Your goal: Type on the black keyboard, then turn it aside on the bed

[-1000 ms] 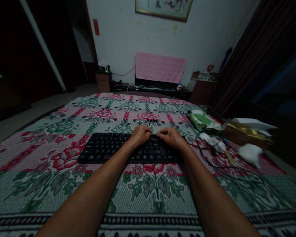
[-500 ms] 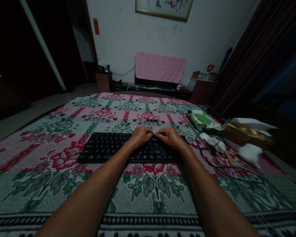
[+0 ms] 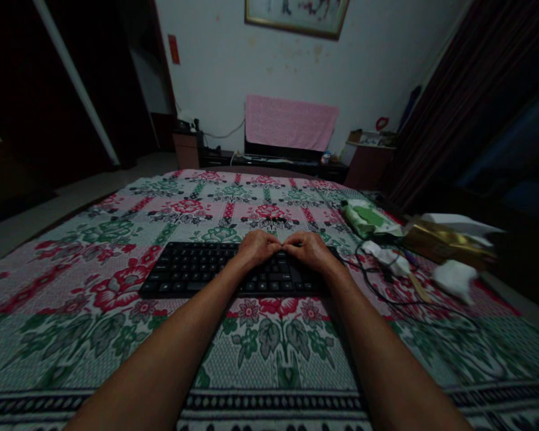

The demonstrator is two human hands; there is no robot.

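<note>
The fingertips of the left hand (image 3: 258, 246) and right hand (image 3: 311, 248) meet at frame centre, drawn together in a loose pinch; whether anything small sits between them, I cannot tell. Beneath lies the keyboard (image 3: 184, 269), flat across the middle of the frame, both hands over its far edge. Pressing unevenly there could tip it or skid it, since the cloth (image 3: 265, 371) below looks soft. At centre right, the cable (image 3: 413, 303) loops near a stick (image 3: 420, 288) and tissue (image 3: 454, 278); a pull on the keyboard could snag it and drag them along.
</note>
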